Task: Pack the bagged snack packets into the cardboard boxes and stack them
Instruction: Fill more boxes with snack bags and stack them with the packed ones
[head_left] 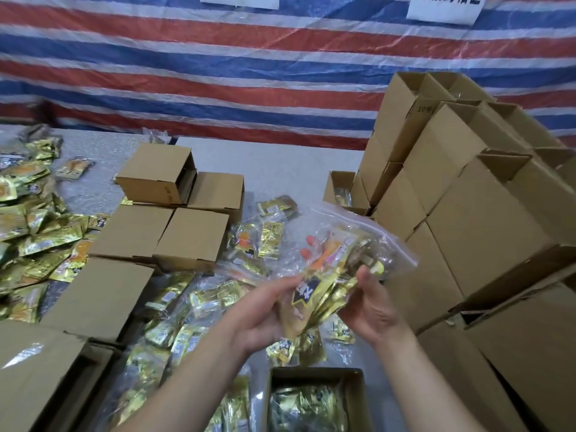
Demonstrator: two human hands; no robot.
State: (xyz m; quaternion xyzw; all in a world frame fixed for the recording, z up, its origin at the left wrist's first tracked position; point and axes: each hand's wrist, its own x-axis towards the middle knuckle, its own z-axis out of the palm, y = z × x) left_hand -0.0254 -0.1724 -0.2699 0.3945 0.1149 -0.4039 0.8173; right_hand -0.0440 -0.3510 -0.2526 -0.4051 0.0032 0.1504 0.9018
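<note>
At the near edge of the grey table [274, 169] an open cardboard box [314, 400] sits with gold packets already inside. Just above it, both hands hold up a clear zip bag of snack packets [336, 263]: the left hand [265, 310] grips its lower left side with fingers reaching behind the plastic, the right hand [371, 304] curls round its lower right edge. More bagged packets [199, 307] lie beneath, with closed boxes [162, 232] to the left and loose gold packets [37, 232] heaped beyond them. A tall stack of boxes [467, 198] crowds the right. A red, white and blue striped tarp [218, 73] hangs behind.
</note>
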